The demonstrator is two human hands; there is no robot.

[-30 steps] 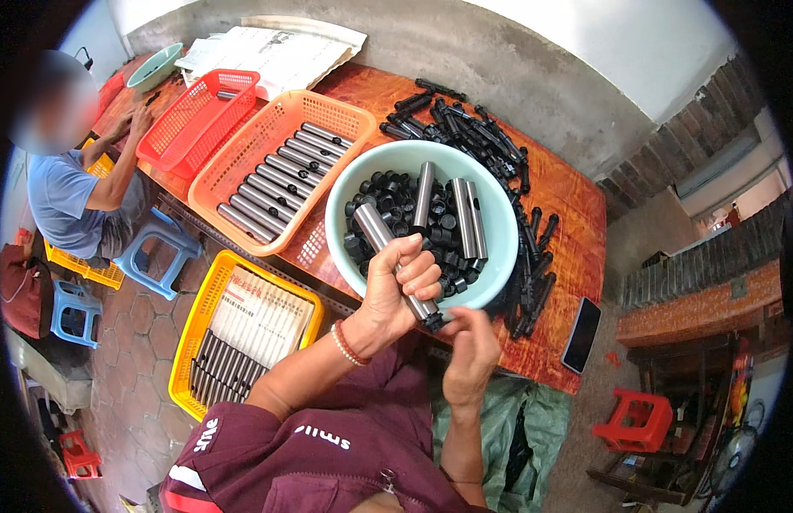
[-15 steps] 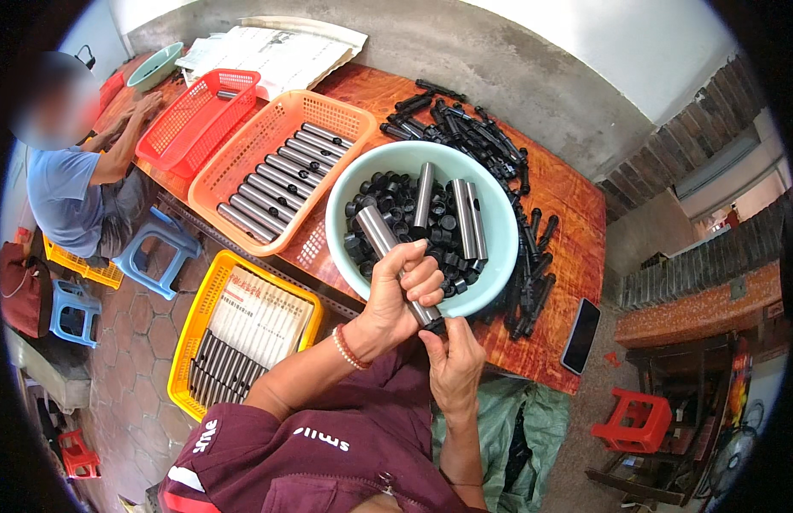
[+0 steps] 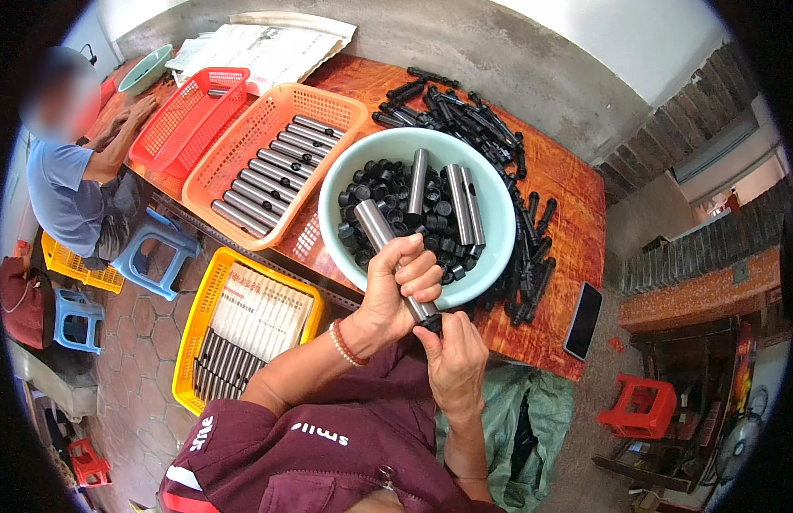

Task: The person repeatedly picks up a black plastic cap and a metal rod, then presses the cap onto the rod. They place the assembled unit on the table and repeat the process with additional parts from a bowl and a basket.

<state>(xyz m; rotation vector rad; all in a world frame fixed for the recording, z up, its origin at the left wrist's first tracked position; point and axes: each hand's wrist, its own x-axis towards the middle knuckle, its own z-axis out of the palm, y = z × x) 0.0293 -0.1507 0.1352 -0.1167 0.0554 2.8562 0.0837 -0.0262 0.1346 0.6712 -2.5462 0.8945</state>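
Observation:
My left hand (image 3: 398, 289) is wrapped round a grey metal tube (image 3: 376, 225), which slants across the near edge of a pale green bowl (image 3: 331, 192). At the tube's near end sits a black cap (image 3: 432, 323), pinched by the thumb and fingers of my right hand (image 3: 458, 359). The fingers partly cover this cap, so how deep it sits cannot be seen. Inside the bowl lie many loose black caps (image 3: 384, 175) and three more metal tubes (image 3: 419, 184), leaning upright or tilted.
Left of the bowl, an orange basket (image 3: 191, 190) holds a row of tubes; a red basket (image 3: 187, 128) stands beyond. Black rods (image 3: 473, 120) are heaped at the back right, near a phone (image 3: 583, 321). A yellow crate (image 3: 184, 376) sits lower left. Another person (image 3: 63, 188) works far left.
The view has shifted slightly. My right hand's fingers have changed position a little at the tube's near end, where more of the black cap shows. My left hand keeps its grip.

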